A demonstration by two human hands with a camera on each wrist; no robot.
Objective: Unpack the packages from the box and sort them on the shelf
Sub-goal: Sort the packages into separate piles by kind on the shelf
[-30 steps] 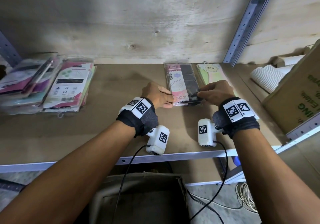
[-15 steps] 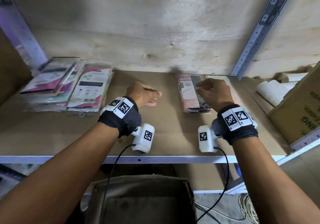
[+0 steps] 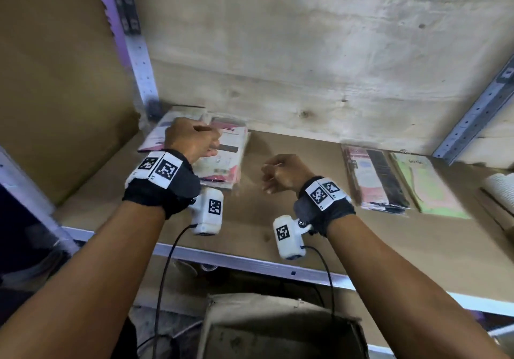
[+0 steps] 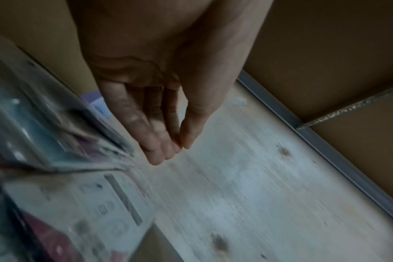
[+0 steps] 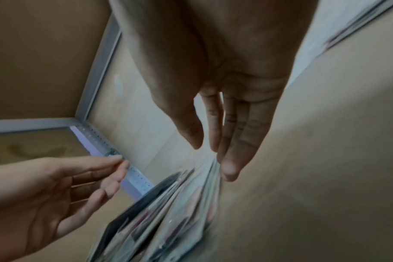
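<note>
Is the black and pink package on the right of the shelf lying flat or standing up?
Lying flat. The black and pink package rests face up on the shelf board, beside a green package.

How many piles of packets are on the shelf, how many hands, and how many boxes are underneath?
Package piles: 4
Hands, left hand and right hand: 2
Box: 1
Total: 7

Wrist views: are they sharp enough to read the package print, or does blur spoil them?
Left wrist view: packages are streaked with motion blur, print unreadable. Right wrist view: the pile smears too. Head view: sharper; only large letters on the green package show.
</note>
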